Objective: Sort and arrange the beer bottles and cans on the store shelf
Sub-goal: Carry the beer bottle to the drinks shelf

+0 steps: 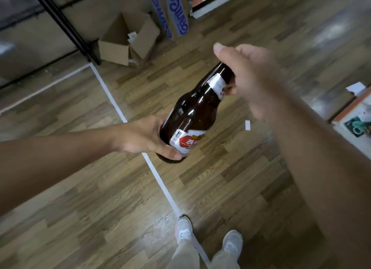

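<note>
Above a wood-pattern floor (100, 198), in the head view, a brown beer bottle (192, 112) is held tilted in mid-air between both hands, its neck pointing up and to the right, its base down and to the left; the left hand (144, 138) cups the lower body from the left, fingers curled round the base and thumb lying across the red-and-white label (185, 141); the right hand (247, 72) is closed over the top of the neck from above, hiding the cap, thumb raised and fingers wrapped near the silver neck label (216, 84); both grips look firm. Beneath the bottle a white tape line (160, 182) runs diagonally across the floor toward two pale sneakers (183, 231); an open cardboard box (128, 40) sits on the floor at upper left beside a black shelf post (66, 26); an orange-edged shelf (353, 108) shows at the right edge.
</note>
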The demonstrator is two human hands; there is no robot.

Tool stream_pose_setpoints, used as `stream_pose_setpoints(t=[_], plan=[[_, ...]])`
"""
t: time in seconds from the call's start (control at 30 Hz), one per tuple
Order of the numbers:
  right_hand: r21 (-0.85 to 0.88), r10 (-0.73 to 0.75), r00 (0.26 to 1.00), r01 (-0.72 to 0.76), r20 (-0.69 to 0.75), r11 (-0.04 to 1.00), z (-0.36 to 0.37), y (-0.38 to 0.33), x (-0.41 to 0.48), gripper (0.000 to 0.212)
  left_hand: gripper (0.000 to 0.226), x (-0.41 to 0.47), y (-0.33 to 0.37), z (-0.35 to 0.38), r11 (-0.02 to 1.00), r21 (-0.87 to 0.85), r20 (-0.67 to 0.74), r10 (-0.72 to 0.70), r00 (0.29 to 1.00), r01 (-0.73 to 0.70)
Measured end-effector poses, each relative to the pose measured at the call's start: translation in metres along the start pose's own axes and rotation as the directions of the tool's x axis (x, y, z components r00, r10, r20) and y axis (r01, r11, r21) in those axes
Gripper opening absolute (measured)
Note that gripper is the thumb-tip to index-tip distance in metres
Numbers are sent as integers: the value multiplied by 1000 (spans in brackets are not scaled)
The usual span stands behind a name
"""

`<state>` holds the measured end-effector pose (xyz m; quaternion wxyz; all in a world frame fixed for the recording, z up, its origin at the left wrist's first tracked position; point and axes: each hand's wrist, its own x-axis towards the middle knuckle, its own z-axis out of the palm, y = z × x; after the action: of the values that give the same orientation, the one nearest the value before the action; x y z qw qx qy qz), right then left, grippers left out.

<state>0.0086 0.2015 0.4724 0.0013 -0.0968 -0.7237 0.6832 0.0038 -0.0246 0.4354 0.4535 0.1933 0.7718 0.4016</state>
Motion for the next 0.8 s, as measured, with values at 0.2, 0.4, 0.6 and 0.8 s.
stream_pose_setpoints(t=[0.2, 0.4, 0.6, 0.8], plan=[[542, 222, 972, -231, 83, 808, 21, -41, 5, 14, 51, -34, 43, -27, 999, -2, 166, -39, 985, 40], [594, 230, 965, -259, 127, 761, 6, -81, 12, 30, 61, -52, 85, -51, 999, -24, 173, -36, 984, 40], [571, 310, 951, -263, 17, 777, -29, -124, 51, 28, 73, -28, 144, -49, 997, -67, 27, -28, 999, 30], [548, 257, 964, -184, -59, 816, -92, -173, 97, 25, 94, 19, 221, -48, 995, -89, -226, 30, 974, -51]])
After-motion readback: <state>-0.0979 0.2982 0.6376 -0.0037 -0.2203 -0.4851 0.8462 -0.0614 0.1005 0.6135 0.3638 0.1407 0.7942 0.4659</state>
